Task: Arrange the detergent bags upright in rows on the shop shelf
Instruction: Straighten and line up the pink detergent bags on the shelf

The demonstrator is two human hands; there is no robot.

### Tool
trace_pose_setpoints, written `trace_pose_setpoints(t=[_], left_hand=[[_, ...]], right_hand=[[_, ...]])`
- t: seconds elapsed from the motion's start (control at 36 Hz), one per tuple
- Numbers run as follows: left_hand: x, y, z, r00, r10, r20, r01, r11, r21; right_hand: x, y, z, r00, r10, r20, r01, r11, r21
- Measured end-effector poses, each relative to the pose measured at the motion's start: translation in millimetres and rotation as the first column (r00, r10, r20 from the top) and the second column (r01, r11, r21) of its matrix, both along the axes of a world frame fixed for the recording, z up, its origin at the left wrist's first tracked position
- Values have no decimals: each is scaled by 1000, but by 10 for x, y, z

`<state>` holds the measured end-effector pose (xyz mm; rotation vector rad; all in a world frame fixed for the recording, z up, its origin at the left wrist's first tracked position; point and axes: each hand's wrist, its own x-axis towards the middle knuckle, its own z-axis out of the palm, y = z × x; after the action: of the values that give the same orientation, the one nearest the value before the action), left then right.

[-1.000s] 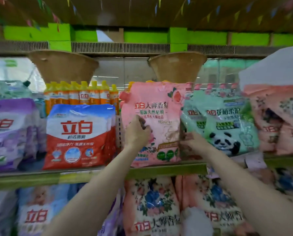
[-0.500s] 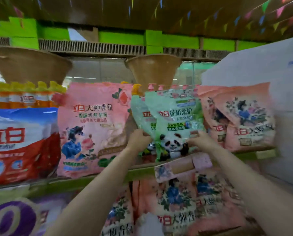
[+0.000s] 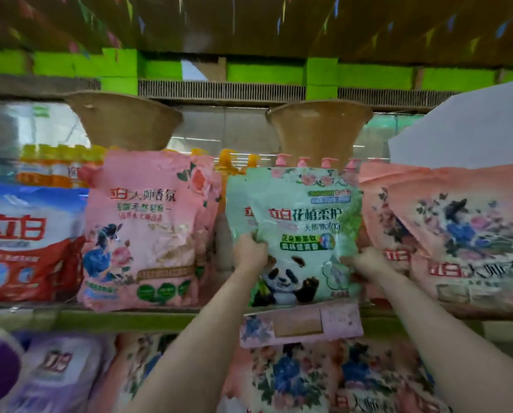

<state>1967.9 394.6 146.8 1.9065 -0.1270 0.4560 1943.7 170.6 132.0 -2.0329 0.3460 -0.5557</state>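
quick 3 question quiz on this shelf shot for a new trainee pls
1. True or false: both hands hold the green panda bag.
2. Which bag stands directly left of the panda bag? A) red and blue bag B) pink bag C) purple bag
3. Fill in: behind the panda bag's top stand bottles with ____ pump tops.

Key:
1. True: left hand and right hand grip its sides.
2. B, the pink bag.
3. Pink; see the pump bottles.

Two green panda bags (image 3: 297, 234), two woven baskets (image 3: 124, 120), two hands (image 3: 250, 254).
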Motion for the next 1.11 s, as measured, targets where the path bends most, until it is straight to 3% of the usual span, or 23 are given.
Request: trace_pose_setpoints(t=[0.08,0.22,0.31,0.44,0.53,0.61,0.69,0.78,0.92,1.0,1.11], left_hand=[[166,171,-13,1000,12,17,-10,991,-133],[712,553,-31,998,37,43,-22,956,-292],[534,651,-17,998,4,57,14,949,-316],[366,626,-166,999,-51,-17,47,983,-177],[262,575,-102,995,-95,13,95,964,-247],[311,526,-115,988,-156,11,151,939,-309],[377,485,-209,987,-157,-27,145,954,-261],[194,468,-212,994,-104,-21,97,970,-223],[-23,399,-135,981,118,155,-114,993,-32],[-60,246,-64,973,53,223,-66,996,55],[-156,-50,-26,982,-134,133,118,986,121]], right_hand=[[4,216,79,995,59,80,-68,991,114],[109,611,188,977,161,139,-175,980,96],[434,520,18,986,121,117,-131,988,81],[299,601,-160,995,52,80,-60,994,93],[157,671,-115,991,2,133,-18,993,115],[65,641,-91,979,-124,164,121,992,31],[76,549,-128,991,-55,118,44,995,90],[129,394,-148,997,-33,72,34,999,-3],[-205,431,-103,999,11,39,-10,1000,-18],[-285,289,-147,999,6,54,-3,998,-57],[-312,30,-166,998,-9,61,15,995,-101]])
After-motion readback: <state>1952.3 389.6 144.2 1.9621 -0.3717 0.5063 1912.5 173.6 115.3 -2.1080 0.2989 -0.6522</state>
